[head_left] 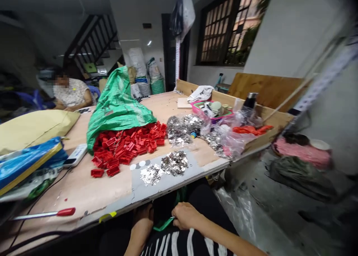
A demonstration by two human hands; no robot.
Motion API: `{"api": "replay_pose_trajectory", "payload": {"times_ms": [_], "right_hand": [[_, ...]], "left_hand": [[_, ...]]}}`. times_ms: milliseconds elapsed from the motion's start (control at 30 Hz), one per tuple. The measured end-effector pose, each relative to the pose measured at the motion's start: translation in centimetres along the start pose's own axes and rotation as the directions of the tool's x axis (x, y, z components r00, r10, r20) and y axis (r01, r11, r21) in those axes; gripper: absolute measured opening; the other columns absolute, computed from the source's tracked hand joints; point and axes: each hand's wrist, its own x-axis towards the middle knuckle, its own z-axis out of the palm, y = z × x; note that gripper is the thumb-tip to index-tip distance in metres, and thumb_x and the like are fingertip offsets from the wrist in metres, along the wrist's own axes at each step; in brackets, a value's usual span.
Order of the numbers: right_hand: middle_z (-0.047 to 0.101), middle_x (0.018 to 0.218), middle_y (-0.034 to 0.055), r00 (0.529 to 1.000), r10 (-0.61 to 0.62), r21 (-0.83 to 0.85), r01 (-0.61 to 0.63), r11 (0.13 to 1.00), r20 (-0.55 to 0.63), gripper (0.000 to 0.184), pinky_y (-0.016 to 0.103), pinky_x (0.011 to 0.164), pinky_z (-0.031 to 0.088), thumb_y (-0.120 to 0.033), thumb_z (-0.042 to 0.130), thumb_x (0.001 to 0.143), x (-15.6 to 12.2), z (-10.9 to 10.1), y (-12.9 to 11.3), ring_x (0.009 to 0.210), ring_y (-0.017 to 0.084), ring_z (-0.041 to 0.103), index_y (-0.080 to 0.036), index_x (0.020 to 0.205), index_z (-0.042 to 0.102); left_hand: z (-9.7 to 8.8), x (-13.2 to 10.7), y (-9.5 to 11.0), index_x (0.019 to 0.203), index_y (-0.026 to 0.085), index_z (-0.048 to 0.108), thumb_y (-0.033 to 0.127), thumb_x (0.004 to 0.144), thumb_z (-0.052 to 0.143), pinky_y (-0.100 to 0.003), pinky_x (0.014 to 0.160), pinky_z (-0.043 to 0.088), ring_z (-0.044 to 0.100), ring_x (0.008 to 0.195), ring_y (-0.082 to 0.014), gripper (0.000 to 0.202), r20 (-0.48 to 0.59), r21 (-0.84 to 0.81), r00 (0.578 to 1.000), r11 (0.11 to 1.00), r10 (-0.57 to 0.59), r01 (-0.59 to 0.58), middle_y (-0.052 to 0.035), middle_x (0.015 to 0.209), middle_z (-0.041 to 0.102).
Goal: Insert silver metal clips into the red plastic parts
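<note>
Both of my hands are in my lap, below the table's front edge. My right hand (185,215) is closed, with a green plastic strip or bag edge (164,224) at its fingertips. A tiny pale glint shows there too, too small to name. To the left, my left hand (143,215) reaches down beside the green plastic; its fingers are in shadow and hard to make out. On the table before me lie a pile of shiny metal pieces (151,174) and a darker metal pile (175,162). Red plastic parts (125,146) spill from a green woven sack (117,103).
A red-handled screwdriver (66,212) and a cable lie at the left front, near a white power strip (76,155). Bags of metal pieces (179,131), a pink basket (195,107) and a thermos (250,101) stand at right. A person (71,91) sits across the table.
</note>
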Motion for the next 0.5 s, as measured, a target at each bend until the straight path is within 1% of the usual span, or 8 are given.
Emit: {"api": "replay_pose_trajectory", "payload": {"times_ms": [133,233,333,400,500], "right_hand": [[0.075,0.094,0.0115,0.999,0.052,0.011,-0.052,0.999,0.002,0.023,0.031,0.078,0.049,-0.03,0.055,0.082,0.3,0.7,1.5,0.095,0.025,0.069,-0.02,0.087,0.075],[0.074,0.095,0.0129,0.999,0.03,0.015,-0.03,0.999,0.027,0.026,0.03,0.078,0.048,-0.032,0.052,0.085,1.1,0.8,2.2,0.095,0.026,0.069,-0.018,0.087,0.074],[0.075,0.09,0.0089,0.997,-0.04,0.024,0.038,0.999,0.061,0.026,0.027,0.075,0.048,-0.037,0.053,0.086,1.4,0.3,2.4,0.091,0.024,0.069,-0.02,0.085,0.072],[0.074,0.092,0.0075,0.996,-0.075,0.02,0.074,0.997,0.055,0.028,0.026,0.075,0.047,-0.041,0.052,0.087,1.3,-0.3,2.4,0.093,0.023,0.068,-0.02,0.089,0.07],[0.073,0.097,0.0125,0.997,-0.073,-0.023,0.073,0.997,0.027,0.036,0.03,0.079,0.046,-0.042,0.044,0.092,1.2,-1.2,2.8,0.098,0.025,0.067,-0.017,0.094,0.069]], "left_hand": [[0.3,-0.4,0.0,0.106,0.022,0.068,0.028,0.091,0.039,-0.04,0.109,0.025,0.06,0.108,-0.0229,0.034,-0.014,-0.023,0.997,0.996,-0.081,0.081,-0.0068,0.107,0.071],[0.6,-0.8,-0.5,0.107,0.023,0.068,0.029,0.091,0.042,-0.042,0.108,0.026,0.059,0.109,-0.0242,0.032,-0.012,-0.031,0.991,0.991,-0.134,0.133,-0.0073,0.108,0.071],[0.6,-1.5,-0.8,0.104,0.021,0.069,0.028,0.091,0.042,-0.041,0.11,0.024,0.056,0.114,-0.0247,0.031,-0.006,-0.034,0.985,0.985,-0.171,0.171,-0.0085,0.115,0.068],[0.6,-2.1,-0.9,0.103,0.02,0.07,0.026,0.091,0.042,-0.041,0.109,0.025,0.056,0.114,-0.0255,0.031,0.0,-0.034,0.981,0.98,-0.194,0.194,-0.0103,0.114,0.068],[0.6,-2.5,-0.9,0.102,0.018,0.07,0.024,0.09,0.042,-0.041,0.106,0.029,0.057,0.112,-0.0266,0.031,0.002,-0.032,0.976,0.976,-0.217,0.217,-0.0122,0.11,0.069]]}}
